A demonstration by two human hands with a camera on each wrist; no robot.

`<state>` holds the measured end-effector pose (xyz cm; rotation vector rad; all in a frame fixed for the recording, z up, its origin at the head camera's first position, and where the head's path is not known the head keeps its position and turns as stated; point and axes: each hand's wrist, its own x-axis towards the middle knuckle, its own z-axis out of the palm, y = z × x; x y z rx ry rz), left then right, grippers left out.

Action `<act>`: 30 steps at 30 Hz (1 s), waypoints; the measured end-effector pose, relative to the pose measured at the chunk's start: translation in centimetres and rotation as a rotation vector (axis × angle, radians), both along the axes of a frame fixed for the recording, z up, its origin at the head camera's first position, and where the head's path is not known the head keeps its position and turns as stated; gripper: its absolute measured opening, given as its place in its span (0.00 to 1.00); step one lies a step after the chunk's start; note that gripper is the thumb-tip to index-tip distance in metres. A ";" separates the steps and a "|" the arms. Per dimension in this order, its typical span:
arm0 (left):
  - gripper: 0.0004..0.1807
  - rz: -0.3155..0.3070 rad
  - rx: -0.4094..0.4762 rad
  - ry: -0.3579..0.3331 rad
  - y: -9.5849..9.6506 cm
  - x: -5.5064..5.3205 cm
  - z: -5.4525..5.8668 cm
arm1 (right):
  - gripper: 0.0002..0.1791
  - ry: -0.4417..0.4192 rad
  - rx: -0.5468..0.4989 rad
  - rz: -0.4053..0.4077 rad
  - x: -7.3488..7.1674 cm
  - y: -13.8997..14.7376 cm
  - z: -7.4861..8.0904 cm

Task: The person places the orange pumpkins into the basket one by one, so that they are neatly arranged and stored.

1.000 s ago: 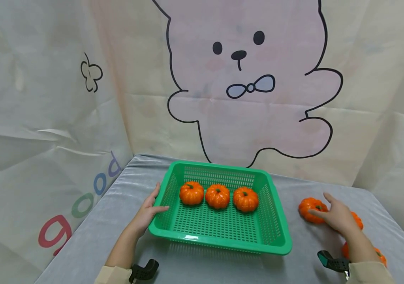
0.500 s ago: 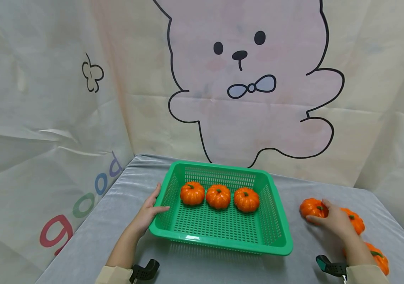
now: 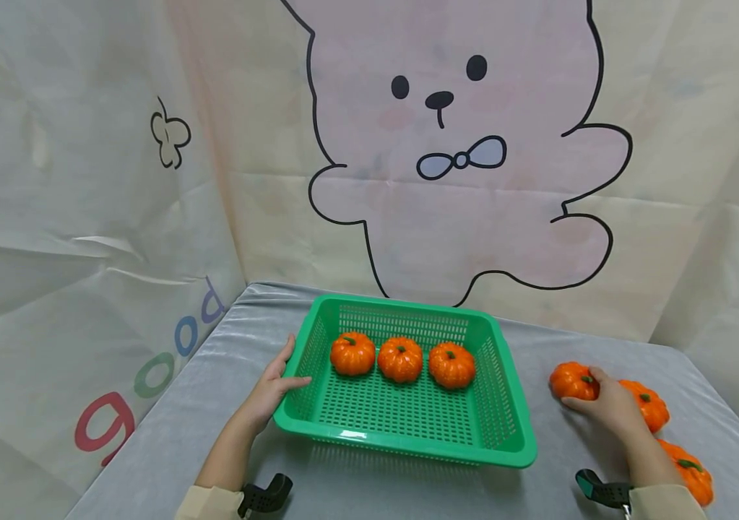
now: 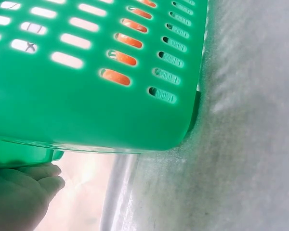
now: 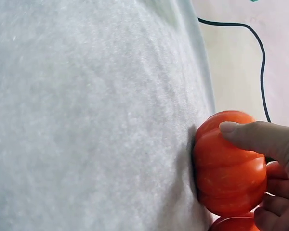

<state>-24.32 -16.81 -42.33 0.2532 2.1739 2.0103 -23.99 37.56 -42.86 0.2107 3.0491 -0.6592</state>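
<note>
My left hand point(image 3: 266, 399) grips the left rim of a green plastic basket point(image 3: 408, 449), thumb over the edge and fingers along the outside. In the left wrist view the slotted basket wall point(image 4: 101, 115) fills the upper left, and the fingers point(image 4: 48, 185) reach under the rim. Inside the basket, a left pumpkin point(image 3: 352, 354), a middle pumpkin point(image 3: 400, 360) and a right pumpkin point(image 3: 451, 366) form a row, all small and orange. To the right of the basket, my right hand point(image 3: 612, 412) holds another orange pumpkin point(image 5: 229, 168) between thumb and fingers, low at the cloth.
Two more pumpkins lie on the grey cloth point(image 3: 558, 477) at the right: one point(image 3: 650, 406) just behind my right hand, another point(image 3: 693, 473) nearer, partly hidden by the forearm. A printed curtain point(image 3: 460, 238) with a bear drawing stands behind the table.
My right hand has closed its thumb and fingers round the pumpkin at the right, which it was reaching over before. The left hand and the basket have stayed put.
</note>
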 end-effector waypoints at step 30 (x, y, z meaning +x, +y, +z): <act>0.47 0.005 -0.004 -0.001 0.0 0.0 -0.1 | 0.54 0.089 -0.016 -0.017 0.4 -0.1 0.6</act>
